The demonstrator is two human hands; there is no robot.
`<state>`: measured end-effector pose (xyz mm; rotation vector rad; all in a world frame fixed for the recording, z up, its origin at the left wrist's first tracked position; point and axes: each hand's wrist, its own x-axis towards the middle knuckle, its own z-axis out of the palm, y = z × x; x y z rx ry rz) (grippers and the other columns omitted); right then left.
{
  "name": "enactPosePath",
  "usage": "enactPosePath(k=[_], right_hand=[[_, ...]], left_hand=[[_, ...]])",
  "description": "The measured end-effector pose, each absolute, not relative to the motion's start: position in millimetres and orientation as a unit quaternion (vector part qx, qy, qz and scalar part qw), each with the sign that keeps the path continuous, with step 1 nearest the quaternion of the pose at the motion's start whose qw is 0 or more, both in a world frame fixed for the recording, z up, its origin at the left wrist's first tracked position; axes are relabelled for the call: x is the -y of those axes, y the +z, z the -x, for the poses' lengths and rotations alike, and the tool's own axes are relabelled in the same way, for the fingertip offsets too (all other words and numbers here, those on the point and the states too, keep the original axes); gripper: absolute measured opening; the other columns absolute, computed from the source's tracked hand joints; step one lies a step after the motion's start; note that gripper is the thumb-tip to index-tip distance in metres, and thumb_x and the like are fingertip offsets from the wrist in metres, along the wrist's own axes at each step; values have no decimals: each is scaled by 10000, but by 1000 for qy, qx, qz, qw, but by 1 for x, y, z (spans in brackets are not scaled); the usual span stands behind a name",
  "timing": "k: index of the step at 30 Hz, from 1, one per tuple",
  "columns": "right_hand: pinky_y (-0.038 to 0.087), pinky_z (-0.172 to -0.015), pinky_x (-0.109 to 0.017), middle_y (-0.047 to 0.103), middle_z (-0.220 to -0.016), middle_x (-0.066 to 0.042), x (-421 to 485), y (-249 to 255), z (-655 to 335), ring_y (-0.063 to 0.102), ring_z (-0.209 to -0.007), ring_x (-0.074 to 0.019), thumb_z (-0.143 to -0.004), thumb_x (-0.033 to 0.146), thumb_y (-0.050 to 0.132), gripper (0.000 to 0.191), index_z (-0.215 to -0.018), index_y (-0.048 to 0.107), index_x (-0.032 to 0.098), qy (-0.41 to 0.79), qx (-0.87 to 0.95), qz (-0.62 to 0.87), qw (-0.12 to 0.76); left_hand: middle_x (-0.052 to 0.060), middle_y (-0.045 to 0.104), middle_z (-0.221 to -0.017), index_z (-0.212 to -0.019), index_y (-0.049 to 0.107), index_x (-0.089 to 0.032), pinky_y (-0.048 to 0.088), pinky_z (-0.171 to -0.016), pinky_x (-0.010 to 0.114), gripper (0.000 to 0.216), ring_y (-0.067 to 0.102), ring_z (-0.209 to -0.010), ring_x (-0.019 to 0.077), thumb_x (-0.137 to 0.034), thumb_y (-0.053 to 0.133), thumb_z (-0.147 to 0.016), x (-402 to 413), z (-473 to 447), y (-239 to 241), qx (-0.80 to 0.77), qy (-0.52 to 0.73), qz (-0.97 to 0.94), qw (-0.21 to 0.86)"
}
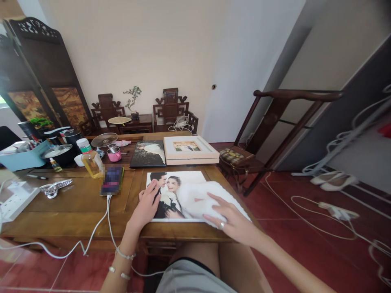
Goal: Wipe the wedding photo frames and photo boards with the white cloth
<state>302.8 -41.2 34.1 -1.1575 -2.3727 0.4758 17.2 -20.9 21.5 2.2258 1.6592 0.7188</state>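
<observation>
On the table's front edge lies a large white-bordered photo print or panel (172,203) of a couple. My left hand (148,205) rests on its left side, fingers stretched out and holding nothing. A fluffy white cloth (195,196) covers the panel's right part and hangs toward the table's right edge. My right hand (232,219), with a ring on one finger, has hold of this cloth and presses it on the panel. Part of the right fingers is sunk in the cloth. Behind the panel are a dark photo album or panel (143,155) and pale framed pictures (192,150), stacked.
Left on the wooden table (82,211) are a phone (112,180) on a white cable, a bottle of yellow liquid (91,162), a pink cup (114,154), a metal hair clip (56,188) and a power strip (18,201). A wooden chair (259,134) stands right.
</observation>
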Motion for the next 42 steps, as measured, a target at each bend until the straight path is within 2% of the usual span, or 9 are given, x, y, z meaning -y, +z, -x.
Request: enactPosePath(k=[7, 13, 16, 20, 24, 28, 32, 37, 42], right_hand=[[419, -864, -397, 614, -693, -44, -45, 45, -284, 594, -889, -277, -893, 539, 377, 450, -599, 494, 220, 173, 837, 423, 301], [431, -836, -398, 501, -574, 23, -63, 46, -277, 479, -612, -175, -882, 566, 376, 482, -554, 426, 217, 178, 815, 436, 338], [389, -943, -424, 468, -534, 31, -34, 41, -282, 532, -656, -202, -865, 581, 417, 492, -529, 416, 222, 195, 821, 425, 328], [365, -982, -428, 567, -614, -35, 27, 34, -298, 509, -1151, -343, -872, 561, 426, 451, -565, 479, 236, 225, 828, 437, 270], [379, -967, -420, 662, -1040, -105, 66, 31, -309, 352, -1313, -356, -862, 553, 452, 415, -616, 539, 230, 235, 831, 453, 222], [363, -971, -407, 679, -933, -86, 48, 38, -305, 436, -1249, -348, -871, 558, 434, 431, -630, 561, 224, 248, 828, 444, 235], [425, -832, -360, 606, -681, -24, -9, 47, -292, 604, -870, -279, -876, 565, 410, 464, -595, 517, 212, 245, 822, 430, 280], [428, -643, -307, 547, -633, -1, -61, 49, -280, 509, -632, -187, -862, 603, 386, 497, -571, 456, 205, 228, 798, 443, 337], [420, -857, -388, 505, -553, 22, -46, 45, -277, 526, -641, -195, -853, 582, 435, 478, -535, 430, 226, 204, 815, 428, 332]], left_hand=[[114, 292, -1507, -1384, 370, -218, 235, -1104, 443, 440, 224, -1410, 192, -246, 324, -947, 21, -15, 21, -571, 238, -773, 142], [111, 296, -1505, -1382, 373, -215, 240, -1102, 449, 441, 233, -1407, 195, -247, 326, -945, 21, -16, 21, -574, 242, -769, 143], [109, 305, -1501, -1376, 384, -217, 249, -1100, 448, 438, 247, -1403, 197, -241, 336, -941, 21, -17, 22, -577, 246, -766, 141], [111, 312, -1498, -1376, 384, -214, 257, -1097, 443, 438, 255, -1399, 202, -242, 345, -940, 21, -18, 22, -578, 248, -765, 138], [113, 307, -1500, -1384, 371, -214, 258, -1096, 434, 443, 246, -1402, 199, -247, 340, -943, 21, -18, 21, -575, 244, -769, 135], [126, 301, -1501, -1384, 369, -191, 249, -1098, 439, 445, 229, -1408, 199, -242, 331, -944, 20, -17, 20, -574, 237, -773, 134], [112, 299, -1504, -1390, 359, -219, 246, -1097, 437, 442, 226, -1409, 191, -255, 317, -951, 19, -15, 18, -570, 241, -774, 138], [110, 307, -1501, -1384, 370, -229, 257, -1090, 435, 437, 248, -1402, 190, -273, 326, -952, 18, -13, 14, -572, 247, -771, 135], [113, 329, -1490, -1373, 389, -235, 278, -1078, 441, 433, 269, -1394, 200, -257, 345, -943, 17, -14, 14, -571, 255, -769, 131]])
